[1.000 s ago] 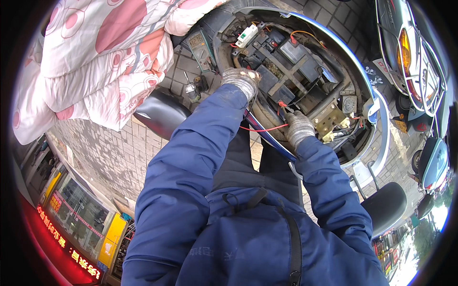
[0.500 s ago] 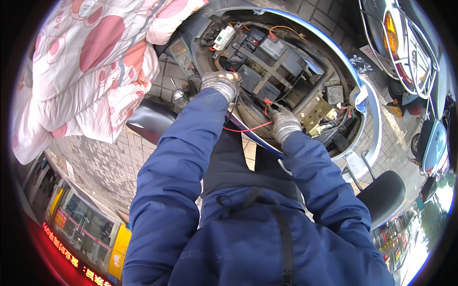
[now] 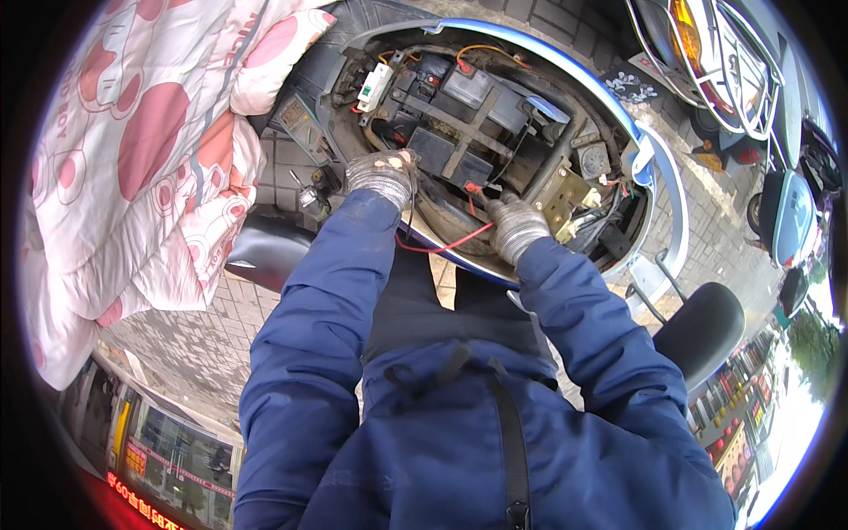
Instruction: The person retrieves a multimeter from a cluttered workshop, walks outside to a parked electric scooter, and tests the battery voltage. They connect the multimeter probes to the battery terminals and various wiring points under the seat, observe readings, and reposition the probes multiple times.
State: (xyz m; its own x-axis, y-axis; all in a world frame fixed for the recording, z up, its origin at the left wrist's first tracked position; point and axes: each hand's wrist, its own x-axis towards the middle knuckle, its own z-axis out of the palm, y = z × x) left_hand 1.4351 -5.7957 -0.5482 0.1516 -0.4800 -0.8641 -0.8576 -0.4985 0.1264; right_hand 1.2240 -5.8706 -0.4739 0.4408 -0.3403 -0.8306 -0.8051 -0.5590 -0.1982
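My left hand, in a worn grey glove with bare fingertips, is closed at the near left edge of the open scooter body. A dark thin lead hangs from it; its fingers hide the lead's end. My right hand, gloved alike, is closed on a red test lead, which sags toward the left hand. Its fingertips are beside a red-capped terminal at the corner of a dark battery. Another battery sits behind, with crossed straps over them.
A meter-like box leans at the scooter's left, by a key set. A white breaker switch sits inside the body. A patterned quilt covers the left side. Mirrors stick out nearby. Other scooters stand at right.
The whole view has shifted, so the scooter and both hands appear a little farther left. Both hands keep their places against the batteries, still closed.
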